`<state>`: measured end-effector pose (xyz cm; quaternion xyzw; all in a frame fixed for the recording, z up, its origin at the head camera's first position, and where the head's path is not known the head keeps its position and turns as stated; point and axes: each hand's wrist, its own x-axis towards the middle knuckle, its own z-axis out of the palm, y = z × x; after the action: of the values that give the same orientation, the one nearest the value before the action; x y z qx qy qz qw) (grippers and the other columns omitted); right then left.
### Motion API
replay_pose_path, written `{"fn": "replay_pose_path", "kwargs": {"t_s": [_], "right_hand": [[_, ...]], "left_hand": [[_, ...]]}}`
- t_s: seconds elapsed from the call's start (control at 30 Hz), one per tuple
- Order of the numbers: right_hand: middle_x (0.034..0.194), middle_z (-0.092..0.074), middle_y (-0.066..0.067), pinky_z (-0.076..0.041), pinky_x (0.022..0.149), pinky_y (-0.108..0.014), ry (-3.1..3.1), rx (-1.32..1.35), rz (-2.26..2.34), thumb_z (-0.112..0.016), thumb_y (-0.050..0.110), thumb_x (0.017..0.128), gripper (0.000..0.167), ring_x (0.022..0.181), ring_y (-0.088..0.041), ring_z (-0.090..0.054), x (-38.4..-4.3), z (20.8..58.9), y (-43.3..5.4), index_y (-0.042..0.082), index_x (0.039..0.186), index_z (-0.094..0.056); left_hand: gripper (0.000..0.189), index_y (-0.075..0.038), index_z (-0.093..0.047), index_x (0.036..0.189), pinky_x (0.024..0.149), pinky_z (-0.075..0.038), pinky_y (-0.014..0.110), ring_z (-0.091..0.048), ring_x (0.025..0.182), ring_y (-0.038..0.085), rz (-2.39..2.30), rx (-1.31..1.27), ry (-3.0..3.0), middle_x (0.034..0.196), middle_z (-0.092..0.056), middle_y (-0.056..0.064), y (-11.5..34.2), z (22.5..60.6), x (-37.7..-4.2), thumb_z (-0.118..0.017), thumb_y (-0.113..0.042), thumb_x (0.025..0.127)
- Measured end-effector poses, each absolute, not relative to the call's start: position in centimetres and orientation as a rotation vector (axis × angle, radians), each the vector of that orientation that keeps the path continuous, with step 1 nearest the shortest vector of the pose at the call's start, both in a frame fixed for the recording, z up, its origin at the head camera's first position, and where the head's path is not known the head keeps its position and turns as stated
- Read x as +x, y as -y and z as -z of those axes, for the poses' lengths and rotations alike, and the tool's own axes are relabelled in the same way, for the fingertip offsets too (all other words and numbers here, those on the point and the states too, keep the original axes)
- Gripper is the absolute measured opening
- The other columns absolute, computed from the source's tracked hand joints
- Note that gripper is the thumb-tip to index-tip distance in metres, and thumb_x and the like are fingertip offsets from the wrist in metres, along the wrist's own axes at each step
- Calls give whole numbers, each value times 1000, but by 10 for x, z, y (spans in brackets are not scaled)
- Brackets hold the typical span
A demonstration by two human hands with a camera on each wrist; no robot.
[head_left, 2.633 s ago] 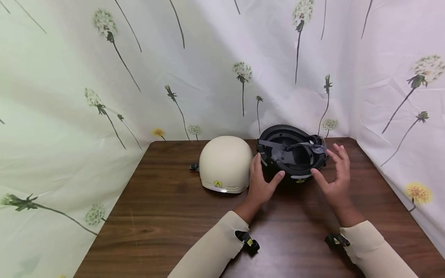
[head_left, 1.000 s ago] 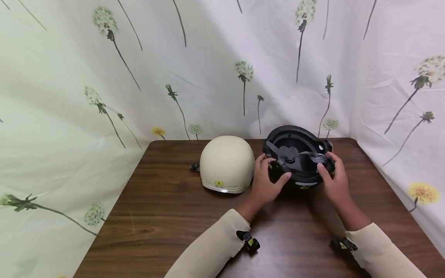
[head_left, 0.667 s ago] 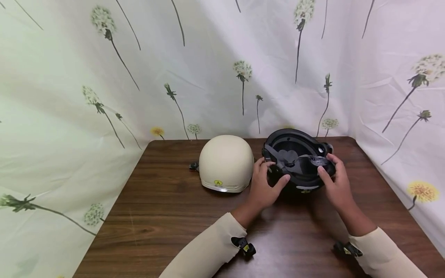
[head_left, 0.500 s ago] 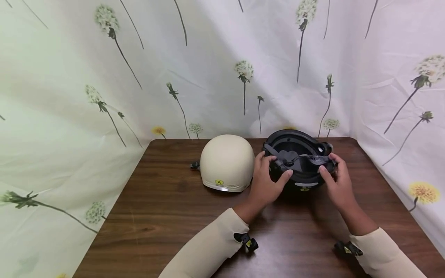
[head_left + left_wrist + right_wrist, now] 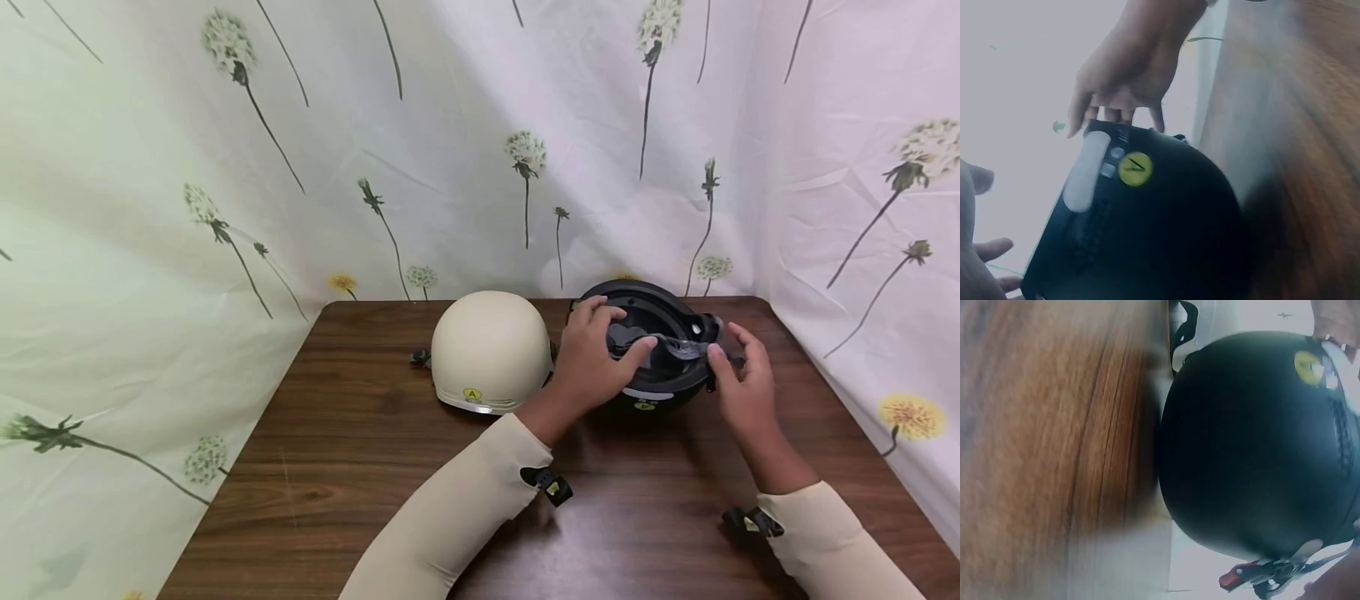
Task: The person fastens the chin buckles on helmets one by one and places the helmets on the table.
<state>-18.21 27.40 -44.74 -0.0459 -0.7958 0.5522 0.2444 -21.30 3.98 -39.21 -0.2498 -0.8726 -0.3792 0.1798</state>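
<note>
A black helmet (image 5: 678, 402) lies upside down on the table, its padded inside facing up and a yellow sticker on its shell. A dark strap (image 5: 684, 348) crosses its opening. My left hand (image 5: 592, 358) reaches over the left rim, fingers and thumb spread above the opening. At the right rim my right hand (image 5: 750, 392) has its thumb tip against the strap, index finger raised apart; its other fingers are mostly hidden. In the right wrist view a red-tipped buckle (image 5: 1232, 579) hangs outside the shell. The black shell (image 5: 1154, 231) fills the left wrist view.
A cream helmet (image 5: 487, 350) stands dome up just left of the black one, its own buckle (image 5: 420, 358) sticking out to the left. Both are near the back of the brown wooden table (image 5: 315, 483). A flowered white curtain (image 5: 450, 150) hangs behind.
The black helmet has turned slightly. My left hand has left its left side and moved right over the opening; my right hand has shifted slightly right, with the strap now crossing the right rim.
</note>
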Motion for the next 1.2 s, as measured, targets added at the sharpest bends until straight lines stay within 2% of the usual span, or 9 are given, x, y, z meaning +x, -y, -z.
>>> {"fn": "replay_pose_path", "kwargs": {"t_s": [0.13, 0.23, 0.43, 0.57, 0.7, 0.83, 1.0, 1.1, 1.2], "right_hand": [[163, -37, -16, -31, 109, -23, 2139, -155, -1537, -46, 29, 112, 53, 144, -17, -36, -185, 446, -279, 5, 159, -42], [160, -40, -17, -29, 112, -22, 2111, -125, -1529, -43, 28, 113, 52, 142, -17, -38, -187, 446, -281, 3, 158, -44], [157, -46, -17, -31, 102, -20, 2079, -119, -1492, -39, 30, 114, 50, 127, -10, -42, -191, 449, -285, 2, 154, -50], [161, -41, -13, -36, 106, -28, 2068, -124, -1548, -32, 34, 115, 53, 132, -11, -39, -193, 449, -287, 5, 156, -49], [163, -38, -9, -43, 101, -33, 2032, -106, -1626, -28, 33, 114, 53, 128, -15, -46, -194, 449, -287, 9, 157, -49], [161, -36, -12, -41, 96, -26, 1960, -48, -1695, -25, 31, 115, 54, 126, -18, -47, -194, 448, -285, 4, 157, -46], [154, -42, -7, -40, 92, -25, 1842, -51, -1790, -24, 31, 115, 55, 134, -20, -38, -195, 445, -282, 0, 154, -48], [149, -44, -2, -41, 98, -34, 1821, -110, -1830, -23, 34, 115, 54, 133, -21, -35, -197, 443, -282, 6, 152, -52], [153, -41, -5, -33, 111, -59, 1812, -134, -1873, -22, 37, 115, 55, 140, -21, -30, -197, 440, -281, 10, 153, -52]], "left_hand": [[50, -13, -65, 134, 117, -41, 50, -51, 140, 28, 847, -713, 2573, 151, -51, 10, -54, 384, -219, -67, -51, 100], [50, -18, -66, 134, 120, -35, 55, -52, 139, 25, 599, -708, 2653, 146, -56, 5, -62, 381, -225, -62, -56, 102], [56, -22, -63, 141, 125, -23, 60, -48, 144, 21, 259, -677, 2795, 147, -56, 0, -78, 374, -232, -54, -62, 103], [58, -25, -59, 143, 127, -18, 58, -41, 148, 20, 79, -696, 2852, 151, -51, -1, -91, 364, -229, -49, -65, 103], [58, -28, -57, 146, 127, -18, 56, -42, 148, 17, 50, -749, 2902, 153, -50, -4, -102, 356, -225, -49, -65, 104], [57, -30, -54, 151, 127, -20, 53, -44, 147, 16, 87, -769, 2948, 154, -49, -5, -109, 351, -226, -49, -63, 104], [56, -31, -51, 154, 127, -23, 48, -44, 148, 15, 110, -816, 3030, 157, -47, -7, -116, 352, -231, -50, -58, 106], [54, -31, -50, 155, 126, -26, 44, -45, 147, 14, 92, -861, 3067, 156, -48, -8, -119, 353, -235, -50, -56, 107], [54, -31, -51, 154, 124, -32, 38, -47, 144, 13, 52, -893, 3080, 153, -50, -9, -122, 355, -239, -51, -56, 106]]}}
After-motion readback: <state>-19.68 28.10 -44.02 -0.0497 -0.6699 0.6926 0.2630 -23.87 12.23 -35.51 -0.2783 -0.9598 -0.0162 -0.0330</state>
